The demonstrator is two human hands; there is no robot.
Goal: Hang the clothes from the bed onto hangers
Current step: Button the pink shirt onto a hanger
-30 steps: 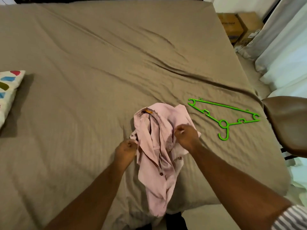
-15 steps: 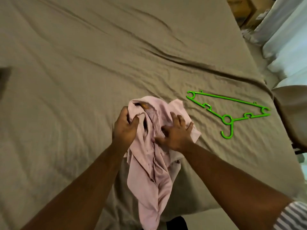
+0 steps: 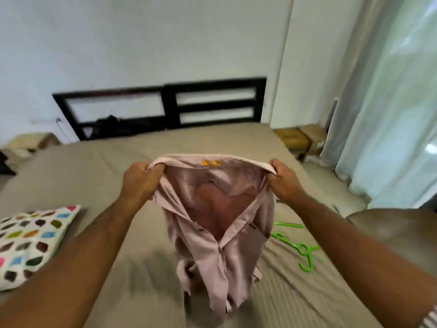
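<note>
Lifted from the bed point(image 3: 94, 162), the pink shirt point(image 3: 212, 245) hangs collar-pinched by left hand point(image 3: 139, 181) and right hand point(image 3: 283, 183); fetching the green hanger point(image 3: 305, 252) beside it likely follows.

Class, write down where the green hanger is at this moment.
In the head view, the green hanger lies on the bed right of centre, its left end hidden behind the hanging pink shirt, with the brown chair further right.

Shirt point(image 3: 220, 235) pale pink, orange label; hanger point(image 3: 305, 250) bright green; bedsheet point(image 3: 118, 162) taupe; pillow point(image 3: 30, 242) white, multicoloured patches
</note>
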